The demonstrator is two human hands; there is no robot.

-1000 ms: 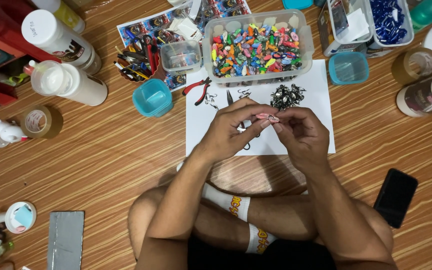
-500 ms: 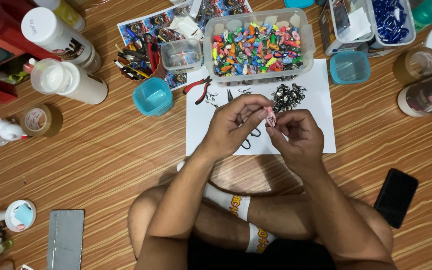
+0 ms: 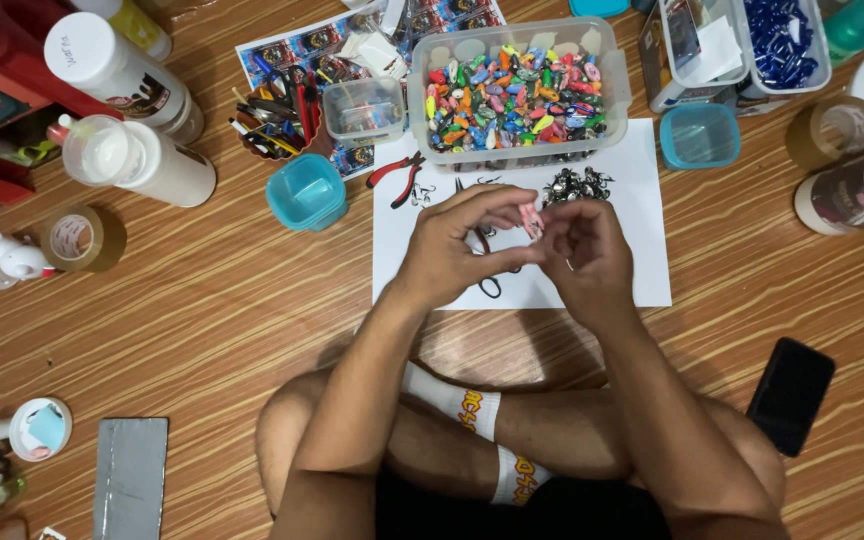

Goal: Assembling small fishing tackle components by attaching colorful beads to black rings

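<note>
My left hand [image 3: 457, 245] and my right hand [image 3: 584, 258] meet over a white sheet of paper [image 3: 632, 270] on the wooden floor. Together their fingertips pinch a small pink piece [image 3: 530, 219]. Black scissors [image 3: 487, 280] lie on the paper under my left hand. A pile of small dark metal hooks [image 3: 574, 185] sits on the paper just beyond my right hand. Behind it stands a clear tub [image 3: 518, 92] full of several small colourful pieces. Red-handled pliers [image 3: 399, 175] lie at the paper's left corner.
A teal cup [image 3: 306, 192], white bottles [image 3: 137, 160], tape rolls [image 3: 82, 238] and a pen holder [image 3: 277, 115] stand left. A teal box [image 3: 700, 135], a bin of blue beads [image 3: 772, 40] and a bottle [image 3: 852, 190] stand right. A black phone [image 3: 790, 382] lies by my right knee.
Both hands have drawn slightly nearer to me over the paper, and the pink piece has turned from lying across to standing more upright between the fingertips.
</note>
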